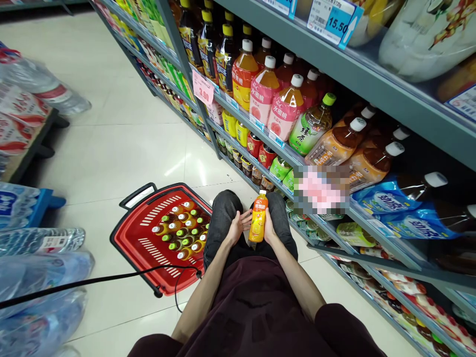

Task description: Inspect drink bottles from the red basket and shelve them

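An orange juice bottle (258,220) with a white cap stands nearly upright between my hands, above my lap. My right hand (269,229) is closed round its right side. On the other side, my left hand (238,227) has its fingers stretched out, with the tips close to the bottle; whether they touch it I cannot tell. To the left of my knees a red shopping basket (128,233) with a black rim sits on the floor. Several capped drink bottles (184,230) stand grouped inside it, some with green caps and some with white or orange ones.
Shelves (256,131) of bottled drinks run along the right, close to my knees. A pink price tag (203,88) sticks out from one shelf edge. Packs of bottled water (40,280) are stacked at the left. A black cord (100,278) crosses in front of the basket.
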Available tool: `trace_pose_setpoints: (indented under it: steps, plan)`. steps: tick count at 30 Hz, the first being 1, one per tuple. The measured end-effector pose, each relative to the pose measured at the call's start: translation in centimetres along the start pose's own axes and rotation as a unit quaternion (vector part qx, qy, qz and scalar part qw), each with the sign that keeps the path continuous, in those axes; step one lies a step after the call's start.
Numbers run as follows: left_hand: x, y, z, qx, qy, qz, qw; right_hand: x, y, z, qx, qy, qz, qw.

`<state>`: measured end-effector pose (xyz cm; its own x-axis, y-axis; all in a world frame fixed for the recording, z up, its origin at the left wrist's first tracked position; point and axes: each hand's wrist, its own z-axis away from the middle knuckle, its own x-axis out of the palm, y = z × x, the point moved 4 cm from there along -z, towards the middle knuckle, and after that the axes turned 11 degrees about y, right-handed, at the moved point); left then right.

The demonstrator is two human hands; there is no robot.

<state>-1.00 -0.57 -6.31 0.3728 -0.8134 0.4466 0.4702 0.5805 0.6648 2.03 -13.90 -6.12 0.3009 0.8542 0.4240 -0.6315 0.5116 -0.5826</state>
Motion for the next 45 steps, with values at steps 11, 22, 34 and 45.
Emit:
trace_pose_setpoints:
  steps: [11, 22, 34, 45]
  plan:
    - [0.7, 1.2, 0.9, 0.011, 0.000, 0.009, 1.000, 1.1, -1.8, 1.9, 0.029, -0.023, -0.080, 0.996]
    - [1.0, 1.5, 1.1, 0.142, -0.011, -0.094, 0.985, 2.0, -0.9, 1.5, 0.012, -0.044, -0.090, 0.995]
    - [1.2, 1.9, 2.1, 0.386, -0.030, -0.314, 0.867, 2.5, -0.4, 0.9, -0.037, -0.063, -0.074, 0.995]
    - [2.8, 4.4, 5.3, 0.152, -0.093, 0.029, 0.983, 5.6, -9.1, 4.8, -0.088, -0.164, 0.016, 0.982]
